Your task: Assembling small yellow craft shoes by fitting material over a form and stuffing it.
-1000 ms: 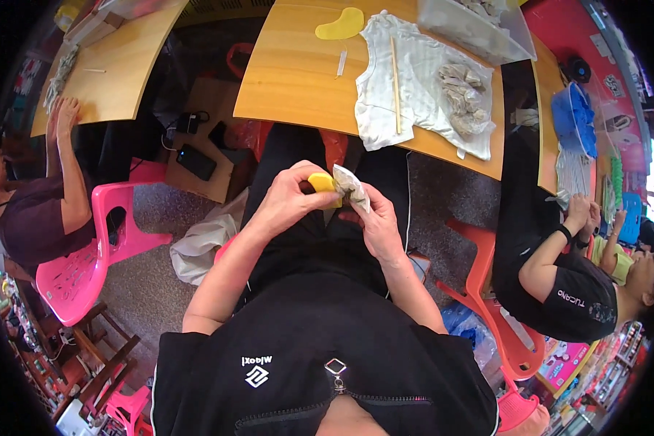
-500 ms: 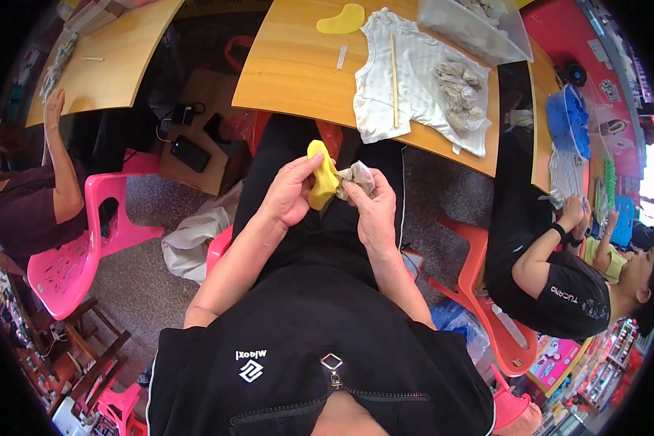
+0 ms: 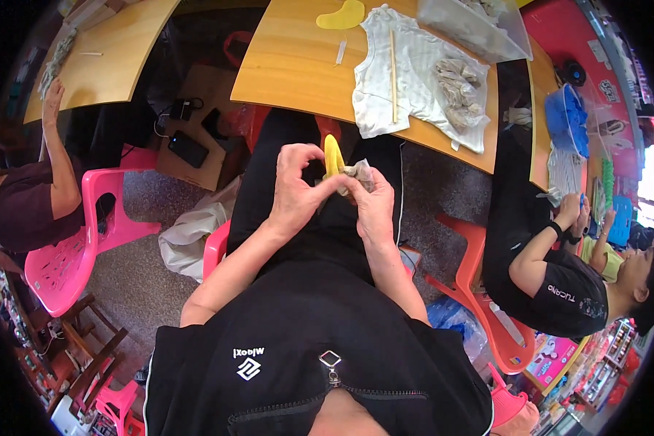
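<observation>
My left hand (image 3: 298,189) has its fingers curled apart from its thumb, which reaches across to the base of a curved yellow fabric piece (image 3: 332,155) and touches it. My right hand (image 3: 373,207) grips that piece together with a crumpled beige-white bundle (image 3: 358,175), its thumb on top. The piece stands up above the bundle, over my lap; its lower part is hidden behind my fingers.
Ahead, a wooden table (image 3: 283,65) bears another yellow piece (image 3: 341,14), white cloth (image 3: 374,80), a stick (image 3: 393,94), bagged fabric (image 3: 458,91) and a plastic bin (image 3: 472,33). Co-workers sit left (image 3: 33,196) and right (image 3: 559,291), near plastic chairs (image 3: 65,269).
The yellow piece has turned upright and edge-on. My left fingers have lifted off it and curled, with the thumb moved rightward. My right hand still grips the bundle.
</observation>
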A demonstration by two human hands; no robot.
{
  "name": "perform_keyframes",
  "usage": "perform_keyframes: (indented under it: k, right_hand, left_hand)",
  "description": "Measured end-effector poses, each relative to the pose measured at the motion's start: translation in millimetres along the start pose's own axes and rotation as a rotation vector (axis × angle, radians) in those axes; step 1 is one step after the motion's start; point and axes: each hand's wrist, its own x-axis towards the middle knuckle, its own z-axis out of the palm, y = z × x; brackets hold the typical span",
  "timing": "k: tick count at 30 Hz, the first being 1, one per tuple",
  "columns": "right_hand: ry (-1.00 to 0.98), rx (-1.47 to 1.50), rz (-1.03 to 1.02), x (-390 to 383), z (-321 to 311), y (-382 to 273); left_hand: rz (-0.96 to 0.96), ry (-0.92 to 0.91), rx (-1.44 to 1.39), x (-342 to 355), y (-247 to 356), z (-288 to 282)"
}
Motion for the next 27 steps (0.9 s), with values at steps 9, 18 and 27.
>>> perform_keyframes:
  k: [9, 18, 27]
  right_hand:
    - [-0.002, 0.069, 0.029, 1.0, -3.7, 4.6]
    - [0.069, -0.132, -0.091, 6.1, 0.8, 8.1]
    - [-0.065, -0.527, -0.390, 2.7, -10.9, 1.6]
  left_hand:
    - [-0.375, -0.337, -0.390, 2.9, -20.2, -1.5]
    - [0.365, -0.137, 0.345, 6.2, -9.2, 6.4]
    - [-0.369, -0.306, -0.269, 16.0, -16.4, 9.1]
